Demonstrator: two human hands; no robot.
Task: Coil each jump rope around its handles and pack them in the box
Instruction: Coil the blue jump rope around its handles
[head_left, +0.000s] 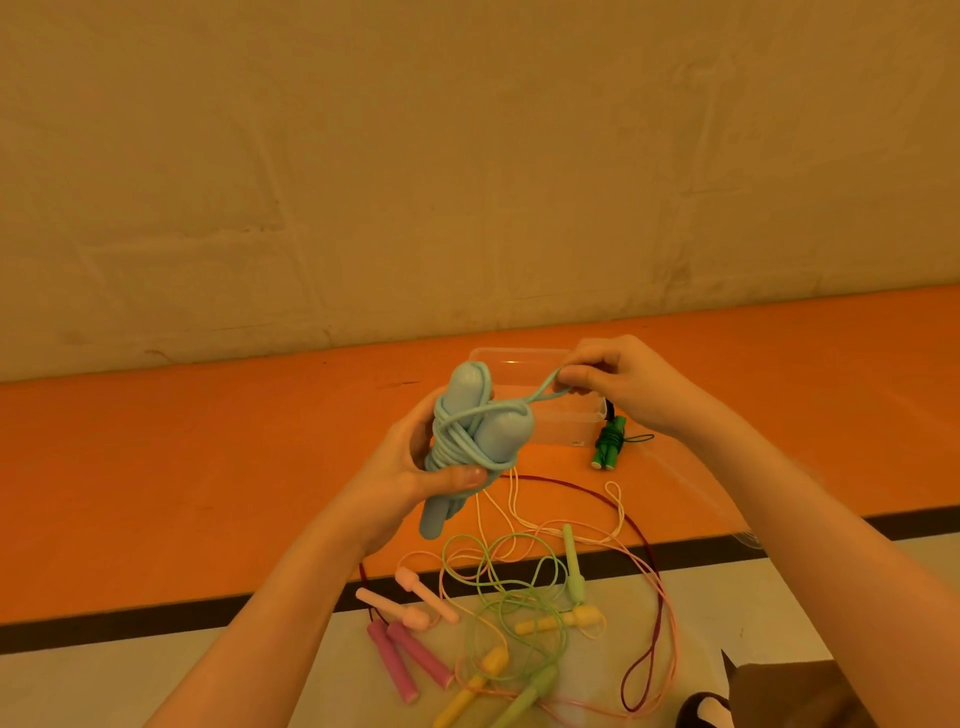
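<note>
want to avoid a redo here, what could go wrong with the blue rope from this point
1. The right hand only pinches the last loop of the blue rope; if it slips before it is tucked in, the coils could loosen.
2. The left hand holds the bundle low down, so the handles might splay apart.
3. The clear box sits behind the bundle, and the loose ropes below could snag.

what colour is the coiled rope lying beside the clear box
Dark green coiled rope, beside the clear box; head view.
</note>
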